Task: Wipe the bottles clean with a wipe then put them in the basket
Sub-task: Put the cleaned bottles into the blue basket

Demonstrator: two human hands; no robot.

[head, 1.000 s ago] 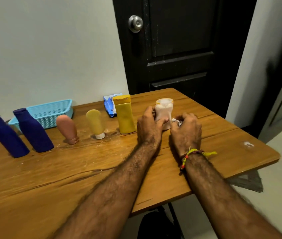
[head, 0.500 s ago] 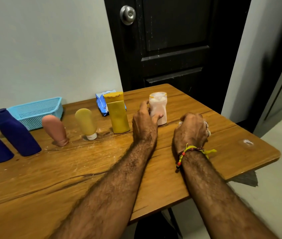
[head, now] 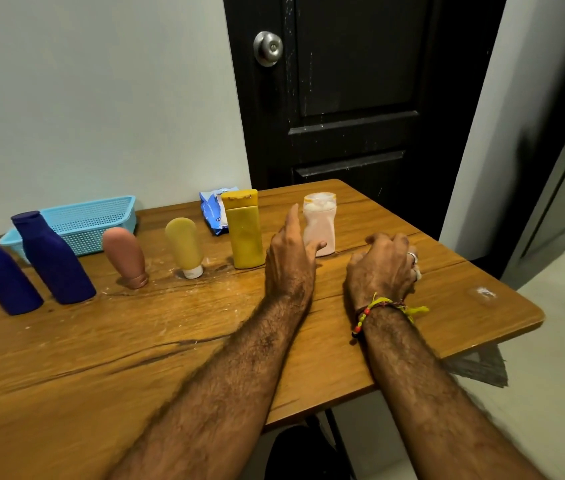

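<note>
Bottles stand in a row across a wooden table (head: pixel 170 341) — six in all. The pale one (head: pixel 320 223) at the right end stands upright, with the left hand (head: pixel 289 258) at its near side: thumb touching its lower part, forefinger lifted, not closed round it. The right hand (head: pixel 383 268) rests curled beside it; a wipe may be bunched inside, but I cannot tell. The blue basket (head: pixel 101 216) sits well apart, far left by the wall. Risk — a loose touch could tip the bottle, or carrying it across could knock the yellow bottle (head: pixel 243 230).
</note>
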